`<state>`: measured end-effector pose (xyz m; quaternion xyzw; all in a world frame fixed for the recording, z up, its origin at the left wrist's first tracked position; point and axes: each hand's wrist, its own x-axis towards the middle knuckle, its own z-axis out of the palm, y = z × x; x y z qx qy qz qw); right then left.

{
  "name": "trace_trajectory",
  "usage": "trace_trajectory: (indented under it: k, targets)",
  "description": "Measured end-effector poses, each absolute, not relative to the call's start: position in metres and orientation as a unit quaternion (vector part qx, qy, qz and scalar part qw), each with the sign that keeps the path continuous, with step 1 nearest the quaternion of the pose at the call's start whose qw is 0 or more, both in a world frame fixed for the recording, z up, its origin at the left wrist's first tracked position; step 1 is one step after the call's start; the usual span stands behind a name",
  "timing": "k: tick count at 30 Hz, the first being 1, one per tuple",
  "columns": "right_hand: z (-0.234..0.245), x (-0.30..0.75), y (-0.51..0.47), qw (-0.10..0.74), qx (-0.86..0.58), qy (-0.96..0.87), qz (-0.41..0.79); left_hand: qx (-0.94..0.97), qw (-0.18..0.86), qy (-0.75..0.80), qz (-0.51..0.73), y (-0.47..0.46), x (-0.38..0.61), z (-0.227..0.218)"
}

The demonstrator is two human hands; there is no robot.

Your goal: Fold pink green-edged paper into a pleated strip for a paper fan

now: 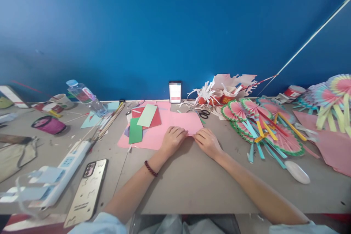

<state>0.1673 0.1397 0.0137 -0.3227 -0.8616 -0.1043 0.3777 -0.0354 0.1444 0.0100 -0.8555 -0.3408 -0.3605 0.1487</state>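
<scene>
One pink sheet (187, 121) extends beyond the left grip (173, 140) and right grip (208, 142), its near edge pinched in both.

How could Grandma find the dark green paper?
Below the blue wall is a grey table. Left of the left hand, small papers lie on pink paper. Pick the dark green rectangle, much deeper in colour than its pale green neighbour.

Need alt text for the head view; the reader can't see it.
A person's left hand and right hand hold the near edge of pink paper on a gray table. Pleated paper fans lie right; a patterned phone and power strip lie left.
</scene>
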Motion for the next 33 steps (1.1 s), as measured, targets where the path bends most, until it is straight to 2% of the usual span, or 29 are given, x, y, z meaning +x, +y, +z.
trace_trajectory:
  k: [22, 33]
  targets:
    - [0.0084, 0.1673, 0.1413, 0.351, -0.355, -0.864, -0.068, -0.861, 0.098, -0.323, -0.382, 0.1480, -0.0398, 0.0057]
    - [0.0096, 0.1659, 0.1415, 0.397, -0.327, -0.857, -0.029, -0.863, 0.098, -0.325, -0.374, 0.1452, -0.0361, 0.0084]
